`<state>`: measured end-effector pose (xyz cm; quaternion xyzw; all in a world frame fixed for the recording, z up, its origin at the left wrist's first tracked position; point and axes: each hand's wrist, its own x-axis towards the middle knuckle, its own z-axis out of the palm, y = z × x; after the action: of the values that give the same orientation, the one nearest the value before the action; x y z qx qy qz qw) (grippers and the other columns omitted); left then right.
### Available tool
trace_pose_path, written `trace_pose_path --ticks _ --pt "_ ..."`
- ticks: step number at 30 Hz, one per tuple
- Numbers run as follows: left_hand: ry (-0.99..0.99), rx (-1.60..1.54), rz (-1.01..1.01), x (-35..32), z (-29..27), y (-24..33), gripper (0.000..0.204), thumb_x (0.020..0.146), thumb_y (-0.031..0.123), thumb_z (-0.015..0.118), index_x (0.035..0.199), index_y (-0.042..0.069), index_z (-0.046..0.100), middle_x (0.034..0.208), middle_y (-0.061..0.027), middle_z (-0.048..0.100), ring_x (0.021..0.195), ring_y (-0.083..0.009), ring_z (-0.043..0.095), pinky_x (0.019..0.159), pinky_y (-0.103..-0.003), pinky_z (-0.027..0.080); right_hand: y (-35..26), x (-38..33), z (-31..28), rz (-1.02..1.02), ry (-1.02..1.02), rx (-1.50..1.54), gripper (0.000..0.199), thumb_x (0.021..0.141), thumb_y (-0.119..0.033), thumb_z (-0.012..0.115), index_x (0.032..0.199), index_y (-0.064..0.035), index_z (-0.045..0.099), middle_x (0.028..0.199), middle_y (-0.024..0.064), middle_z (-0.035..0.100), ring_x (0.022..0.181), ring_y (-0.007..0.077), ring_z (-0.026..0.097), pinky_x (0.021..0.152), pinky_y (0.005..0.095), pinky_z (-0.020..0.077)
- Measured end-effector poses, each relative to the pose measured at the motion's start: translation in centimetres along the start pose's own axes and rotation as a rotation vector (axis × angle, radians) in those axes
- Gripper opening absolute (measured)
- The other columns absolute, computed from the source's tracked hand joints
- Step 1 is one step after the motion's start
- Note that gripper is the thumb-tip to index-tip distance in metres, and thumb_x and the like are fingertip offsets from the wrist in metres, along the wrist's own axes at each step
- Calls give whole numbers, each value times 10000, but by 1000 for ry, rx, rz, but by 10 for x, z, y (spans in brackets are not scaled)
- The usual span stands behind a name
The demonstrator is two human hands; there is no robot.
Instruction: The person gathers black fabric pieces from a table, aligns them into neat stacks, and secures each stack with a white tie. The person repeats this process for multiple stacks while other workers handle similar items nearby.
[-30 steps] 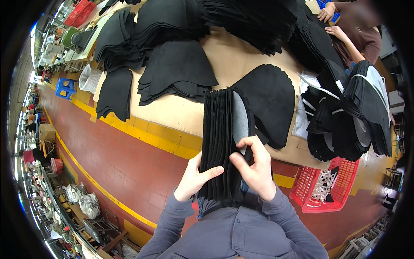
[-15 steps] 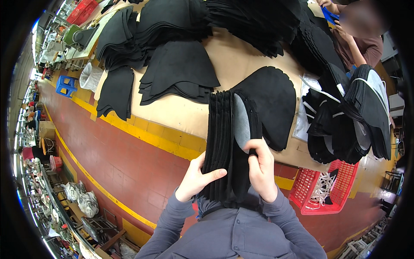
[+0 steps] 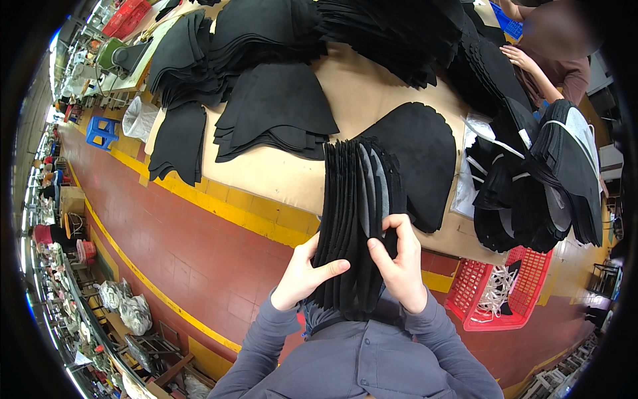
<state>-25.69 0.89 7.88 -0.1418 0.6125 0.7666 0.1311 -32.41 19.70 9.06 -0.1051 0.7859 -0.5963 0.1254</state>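
Between my hands stands a stack of black cut fabric pieces (image 3: 339, 199), held on edge at the front of the table. My left hand (image 3: 307, 272) is closed round its left side, thumb lying across the edges. On the other side, my right hand (image 3: 397, 256) pinches some pieces between thumb and fingers. Two narrow grey strips of the pieces' undersides show in the gap between leaves. Just beyond, a rounded black piece (image 3: 425, 166) lies flat on the table, partly covered by the held stack.
The tan table (image 3: 279, 179) bears several black stacks (image 3: 279, 106). At the right, strap-tied bundles (image 3: 565, 173) overhang its edge above a red basket (image 3: 488, 292) of white strips. Across the table, a co-worker's hand (image 3: 522, 58) is near the black pieces. A blue stool (image 3: 102, 133) stands left.
My right hand has shifted its thumb leftward onto the leaves; the wide grey face has narrowed to two strips. My left hand stays put. The co-worker's hand has moved slightly.
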Motion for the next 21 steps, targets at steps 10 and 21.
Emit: trace_pose_path --ticks 10,21 --pt "-30 -30 -17 0 2 3 709 838 221 811 1400 -51 476 1264 -130 628 1159 -173 576 1021 -313 442 -5 2 2 -159 34 -71 294 813 -79 746 1030 -29 554 1020 140 579 909 269 597 933 360 455" --pt "-41 -35 -30 2 6 8 754 817 139 816 1446 -35 438 1299 -115 612 1181 -156 564 1035 -304 437 -1 2 7 -130 143 44 150 850 10 539 996 -25 550 936 94 536 897 208 539 940 340 425"
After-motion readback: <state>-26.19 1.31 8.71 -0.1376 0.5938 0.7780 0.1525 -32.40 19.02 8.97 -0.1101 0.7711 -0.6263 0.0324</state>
